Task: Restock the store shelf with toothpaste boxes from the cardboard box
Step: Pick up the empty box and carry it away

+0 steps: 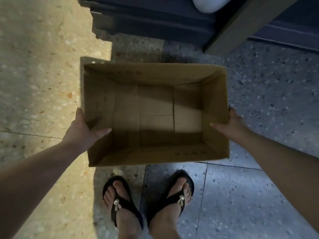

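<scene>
Where the cardboard box point(155, 75) is: centre of the frame, over the terrazzo floor point(43, 75), just above my sandals point(120, 204); resting or lifted, I cannot tell.
Left hand point(86, 128): grasping the box's left wall, thumb inside, fingers outside.
Right hand point(231, 125): grasping the right wall the same way.
Contents: bare bottom, no toothpaste boxes in view.
Progress: I judge the restocking done; only the empty box is left to clear.
Shelf point(155, 18): only its dark base, top of frame.
Writing: faint print on the inner walls, too blurred to read.
</scene>
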### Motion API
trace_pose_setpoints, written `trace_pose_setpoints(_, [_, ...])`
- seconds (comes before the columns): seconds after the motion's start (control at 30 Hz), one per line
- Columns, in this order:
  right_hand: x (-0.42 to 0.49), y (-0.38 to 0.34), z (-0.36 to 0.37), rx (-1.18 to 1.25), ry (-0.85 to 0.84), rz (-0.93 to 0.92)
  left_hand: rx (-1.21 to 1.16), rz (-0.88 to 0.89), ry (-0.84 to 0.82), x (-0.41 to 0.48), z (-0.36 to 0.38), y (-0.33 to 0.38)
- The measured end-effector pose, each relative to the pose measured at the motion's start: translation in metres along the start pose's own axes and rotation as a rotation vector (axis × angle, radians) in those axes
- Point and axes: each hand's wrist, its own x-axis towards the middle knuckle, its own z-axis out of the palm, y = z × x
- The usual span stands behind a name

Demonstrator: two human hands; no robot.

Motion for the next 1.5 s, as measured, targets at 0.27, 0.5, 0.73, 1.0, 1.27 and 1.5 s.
trace_pose_setpoints(0.27, [-0.017,-0.002,-0.003,0.103,0.130,0.056,-0.199,-0.060,0.063,-0.020,-0.002,0.015])
trace_pose_setpoints(0.5, [-0.129,0.001,-0.066,0.182,0.175,0.127,-0.129,0.016,0.074,-0.129,-0.063,0.065])
trace_pose_setpoints(0.73, [-0.272,-0.004,-0.166,0.178,0.222,0.165,-0.167,0.100,0.043,-0.257,-0.134,0.116])
trace_pose_setpoints(1.0, [-0.455,0.001,-0.270,0.318,0.478,0.230,-0.211,0.310,-0.039,-0.394,-0.218,0.174])
trace_pose_setpoints(1.27, [-0.611,0.061,-0.325,0.546,0.660,0.286,0.004,0.647,-0.024,-0.527,-0.256,0.246])
trace_pose_setpoints(1.5, [-0.700,0.165,-0.348,0.795,0.833,0.421,0.088,0.893,-0.233,-0.645,-0.216,0.325])
